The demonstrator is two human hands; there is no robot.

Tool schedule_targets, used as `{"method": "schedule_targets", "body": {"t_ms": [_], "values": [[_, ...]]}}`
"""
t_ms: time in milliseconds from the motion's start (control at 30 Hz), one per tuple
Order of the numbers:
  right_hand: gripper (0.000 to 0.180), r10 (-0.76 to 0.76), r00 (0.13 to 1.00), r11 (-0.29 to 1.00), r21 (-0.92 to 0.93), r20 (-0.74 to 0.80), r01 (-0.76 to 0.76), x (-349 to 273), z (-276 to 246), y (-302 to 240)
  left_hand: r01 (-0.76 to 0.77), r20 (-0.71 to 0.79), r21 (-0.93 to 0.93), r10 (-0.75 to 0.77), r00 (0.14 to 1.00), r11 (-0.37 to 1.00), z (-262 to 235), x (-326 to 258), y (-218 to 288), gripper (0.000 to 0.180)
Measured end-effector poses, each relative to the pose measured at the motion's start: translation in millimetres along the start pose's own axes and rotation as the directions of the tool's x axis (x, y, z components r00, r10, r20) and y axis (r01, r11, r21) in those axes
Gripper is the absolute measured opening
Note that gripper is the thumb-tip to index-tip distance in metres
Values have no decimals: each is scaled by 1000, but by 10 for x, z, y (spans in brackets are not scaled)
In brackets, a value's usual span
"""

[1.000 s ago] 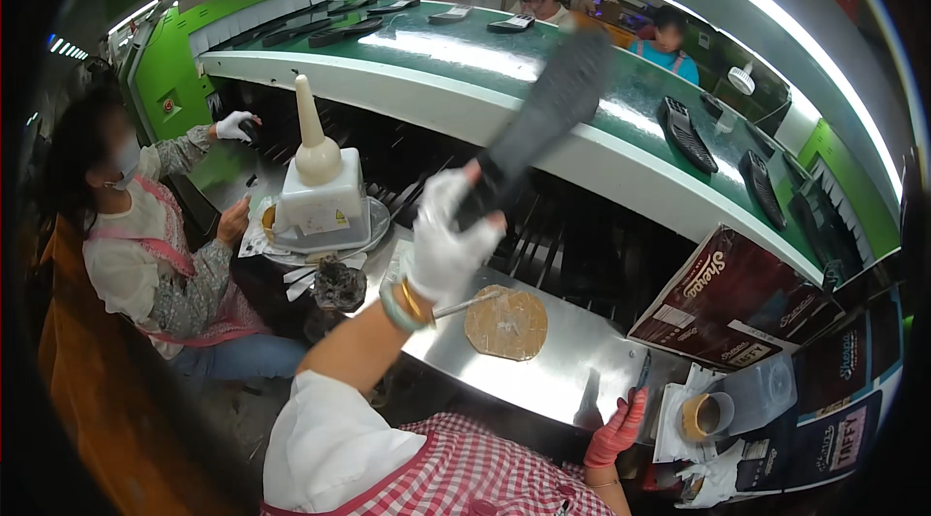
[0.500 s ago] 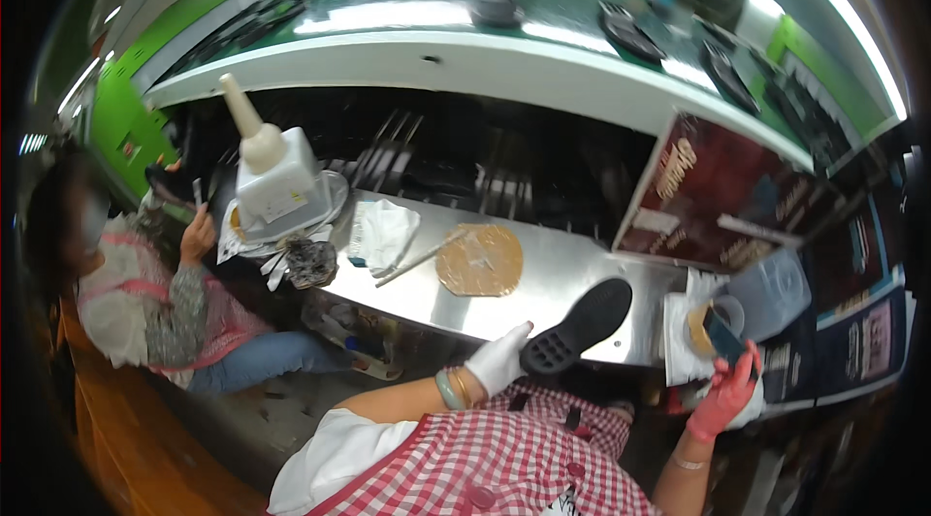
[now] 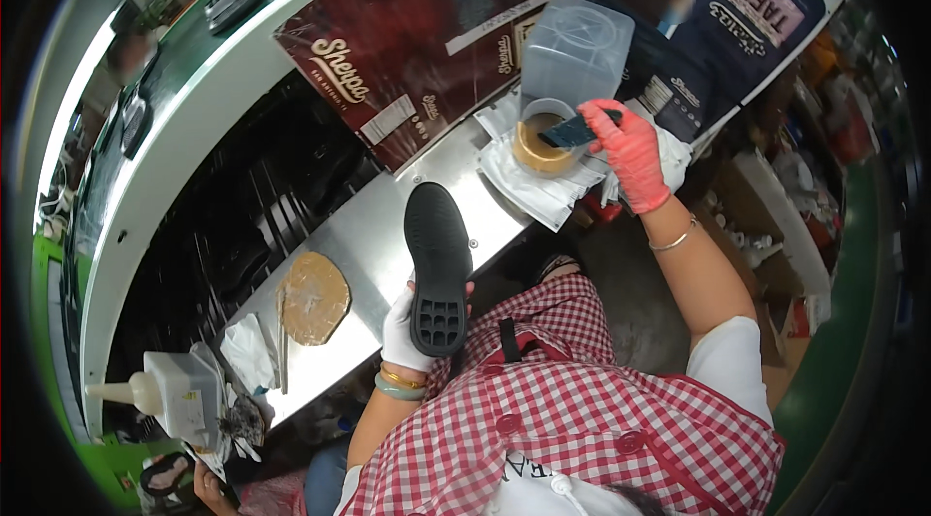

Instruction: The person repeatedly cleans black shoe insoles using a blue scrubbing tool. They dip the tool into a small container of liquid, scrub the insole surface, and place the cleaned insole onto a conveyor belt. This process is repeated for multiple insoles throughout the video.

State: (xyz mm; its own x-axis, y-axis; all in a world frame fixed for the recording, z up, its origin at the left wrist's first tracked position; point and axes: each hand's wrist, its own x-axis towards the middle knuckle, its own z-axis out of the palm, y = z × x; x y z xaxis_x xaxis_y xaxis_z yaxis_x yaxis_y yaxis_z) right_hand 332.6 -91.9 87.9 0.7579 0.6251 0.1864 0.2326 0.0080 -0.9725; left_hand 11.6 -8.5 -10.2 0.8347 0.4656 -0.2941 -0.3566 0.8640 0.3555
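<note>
My left hand point(image 3: 401, 332), in a white glove, grips a black shoe sole point(image 3: 436, 235) at its heel end. The sole stands toe away from me, its grid of square hollows showing at the heel, above the metal bench. My right hand point(image 3: 632, 162), in a red glove, pinches a dark, flat tool point(image 3: 570, 132). That tool's tip is at the mouth of a small clear cup point(image 3: 543, 159) with a yellow-brown band. Whether the tip touches anything inside cannot be made out.
Behind the cup stands a clear plastic container point(image 3: 582, 46); white sheets point(image 3: 499, 181) lie below it. Dark red printed panels point(image 3: 388, 50) border the bench point(image 3: 364, 254). A tan disc point(image 3: 318, 298), a thin stick point(image 3: 282, 346), a white cloth point(image 3: 249, 353) and a nozzle bottle point(image 3: 184, 400) lie leftward. A co-worker's hand point(image 3: 211, 489) shows lower left.
The view has turned to the right, toward the cup. The sole in my left hand now points more straight ahead. My right hand still holds the dark tool at the cup.
</note>
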Motion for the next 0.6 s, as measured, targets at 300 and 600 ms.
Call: {"method": "schedule_targets", "body": {"t_ms": [300, 600], "values": [[28, 45, 997, 998, 42, 63, -48, 143, -11, 146, 12, 20, 51, -13, 1000, 999, 250, -8, 115, 54], [24, 151, 979, 985, 63, 135, -160, 154, -121, 226, -61, -6, 136, 62, 998, 989, 205, 74, 35, 55]]}}
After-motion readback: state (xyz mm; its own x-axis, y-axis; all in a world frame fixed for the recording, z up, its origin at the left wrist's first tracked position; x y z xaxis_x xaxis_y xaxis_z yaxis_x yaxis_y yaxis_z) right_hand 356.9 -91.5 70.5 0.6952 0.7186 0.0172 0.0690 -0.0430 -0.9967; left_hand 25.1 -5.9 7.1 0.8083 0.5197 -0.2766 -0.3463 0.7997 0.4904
